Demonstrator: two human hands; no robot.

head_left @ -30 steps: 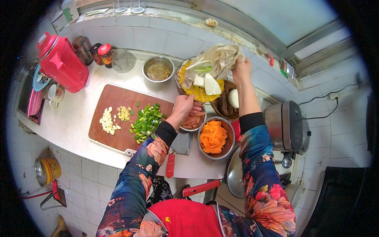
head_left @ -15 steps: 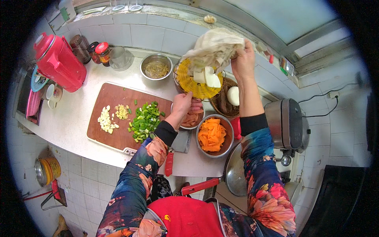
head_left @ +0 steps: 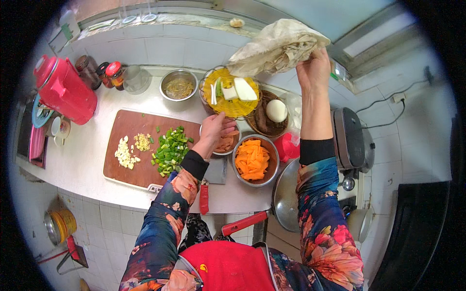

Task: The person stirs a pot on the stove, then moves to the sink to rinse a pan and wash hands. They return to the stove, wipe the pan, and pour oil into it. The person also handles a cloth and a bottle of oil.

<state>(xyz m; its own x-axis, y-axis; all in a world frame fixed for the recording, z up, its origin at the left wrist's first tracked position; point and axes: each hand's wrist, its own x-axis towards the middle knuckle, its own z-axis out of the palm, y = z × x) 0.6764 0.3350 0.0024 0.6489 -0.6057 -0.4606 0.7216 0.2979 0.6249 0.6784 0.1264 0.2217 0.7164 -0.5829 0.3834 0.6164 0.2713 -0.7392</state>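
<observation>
Raised over the back of the counter, my right hand (head_left: pixel 313 70) is closed on a crumpled beige cloth (head_left: pixel 279 46). My left hand (head_left: pixel 216 130) has its fingers at the near rim of a round yellow basket (head_left: pixel 232 107) and appears to pinch it. In that basket lie white pieces (head_left: pixel 246 89) and a small green piece (head_left: pixel 218 89). Partly under my left hand is a metal bowl of pinkish-brown slices (head_left: pixel 226 142). Beside it stands a metal bowl of orange slices (head_left: pixel 253 160). A brown basket (head_left: pixel 262 123) with a white round item (head_left: pixel 276 110) touches the yellow one.
A cutting board (head_left: pixel 116 167) bears chopped green onion (head_left: pixel 170 150) and minced white bits (head_left: pixel 126 153). A cleaver (head_left: pixel 204 199) lies by its right edge. A lidded pan (head_left: pixel 286 194) and a grey cooker (head_left: pixel 347 138) stand right; a red thermos (head_left: pixel 68 92) stands left.
My right hand has lifted the cloth up and to the right, uncovering more of the yellow basket, including the green piece. My left hand stays at the basket's rim.
</observation>
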